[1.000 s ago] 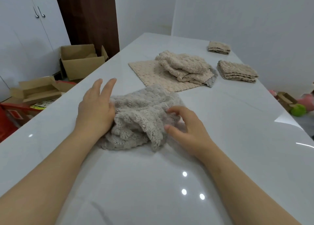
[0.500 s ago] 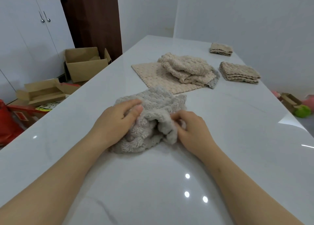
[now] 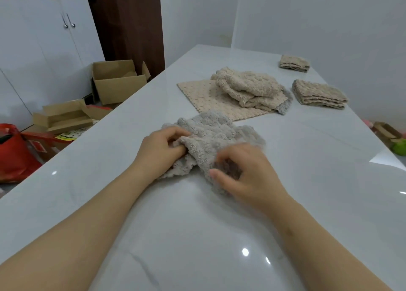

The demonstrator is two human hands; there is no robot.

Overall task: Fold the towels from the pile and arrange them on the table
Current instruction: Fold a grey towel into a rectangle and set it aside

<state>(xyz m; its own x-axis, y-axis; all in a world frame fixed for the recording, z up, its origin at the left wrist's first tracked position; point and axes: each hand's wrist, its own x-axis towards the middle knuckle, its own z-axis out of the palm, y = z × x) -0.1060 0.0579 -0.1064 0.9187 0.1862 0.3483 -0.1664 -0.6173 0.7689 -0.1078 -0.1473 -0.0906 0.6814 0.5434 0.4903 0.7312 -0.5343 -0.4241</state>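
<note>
A crumpled grey fluffy towel (image 3: 211, 136) lies on the white table (image 3: 197, 235) in front of me. My left hand (image 3: 160, 152) grips its left part with curled fingers. My right hand (image 3: 248, 174) is blurred and pinches the towel's near right edge. Farther back lies a pile of beige towels (image 3: 248, 88) on a flat beige towel (image 3: 204, 97). A folded stack of towels (image 3: 318, 94) sits to the right of the pile, and one smaller folded towel (image 3: 294, 63) lies behind it.
Open cardboard boxes (image 3: 116, 79) and a red bag (image 3: 13, 152) stand on the floor left of the table. White cupboards (image 3: 44, 44) line the left wall. A small box and a green thing (image 3: 398, 147) lie on the floor at the right.
My left hand went from lying flat on the towel to gripping it. Both hands have gathered the grey towel and shifted slightly right; the right hand is moving.
</note>
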